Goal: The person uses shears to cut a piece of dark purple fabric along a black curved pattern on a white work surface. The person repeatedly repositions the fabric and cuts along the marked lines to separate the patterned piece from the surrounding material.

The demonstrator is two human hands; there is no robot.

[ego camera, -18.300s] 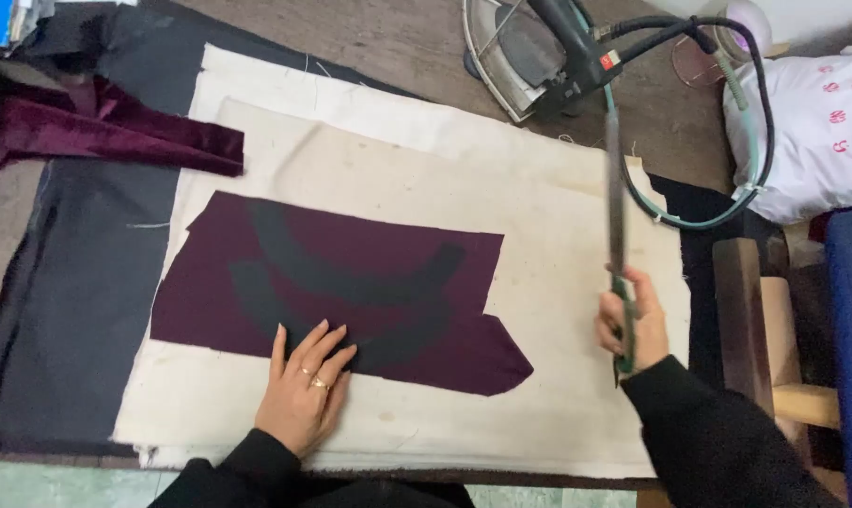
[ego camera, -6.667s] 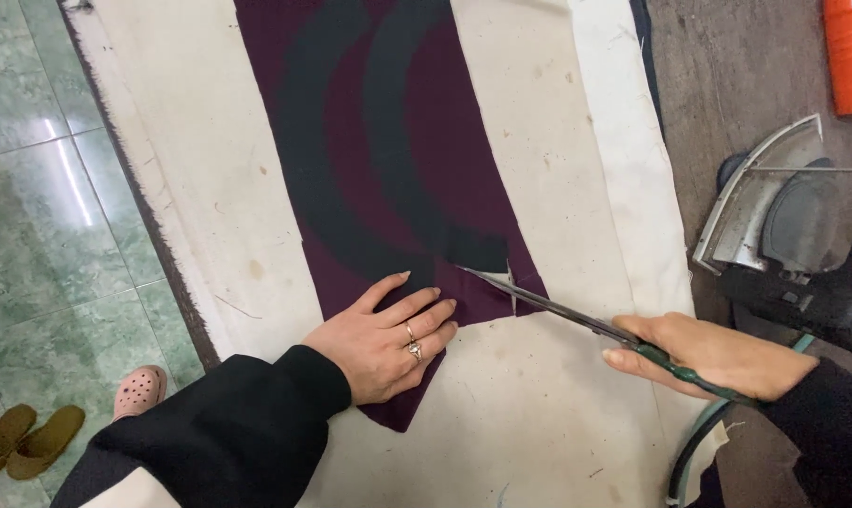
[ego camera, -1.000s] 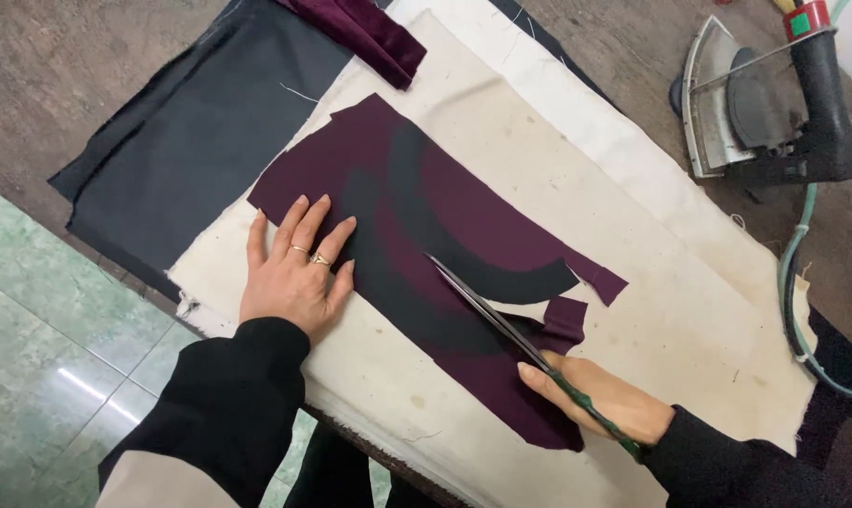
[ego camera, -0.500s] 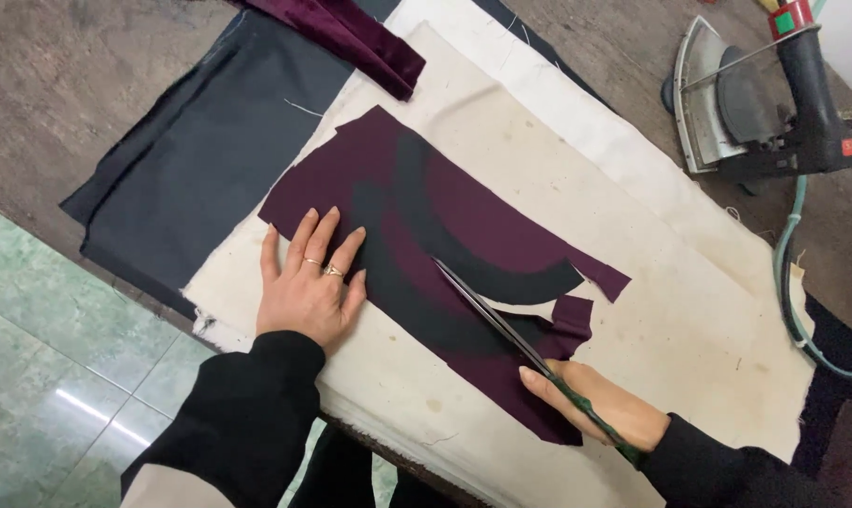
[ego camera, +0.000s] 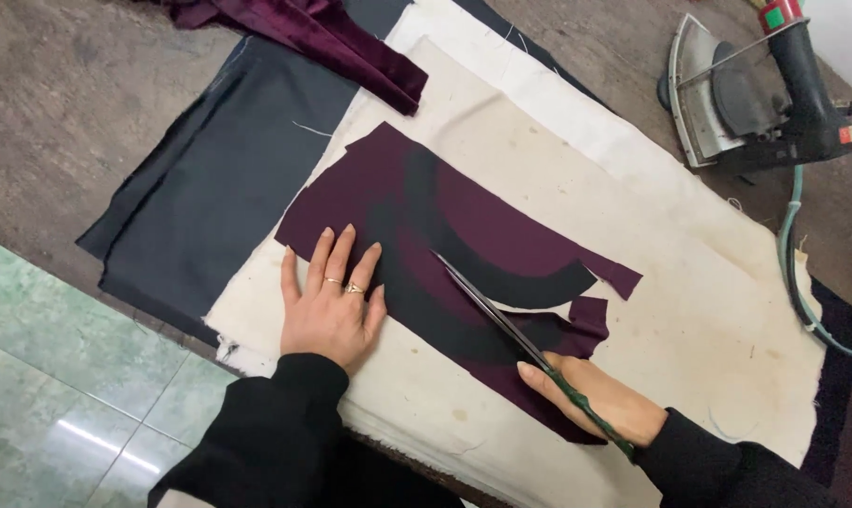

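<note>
The left hand (ego camera: pixel 330 306) lies flat, fingers spread, on the near left edge of the purple fabric piece (ego camera: pixel 445 254); that piece rests on cream cloth (ego camera: pixel 689 310) covering the desk. The right hand (ego camera: pixel 600 397) keeps a clenched grip on long scissors (ego camera: pixel 501 320), blades over the fabric's near part; an iron (ego camera: pixel 746 94) stands far right.

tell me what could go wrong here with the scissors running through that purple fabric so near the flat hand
1. The scissors point toward the left hand pressing the purple fabric piece; a long stroke might nick its fingers.
2. Only the left end is pinned, so the fabric near the right hand could shift and the cut wander off the dark curved band.
3. The lower blade may snag the cream cloth underneath.
</note>
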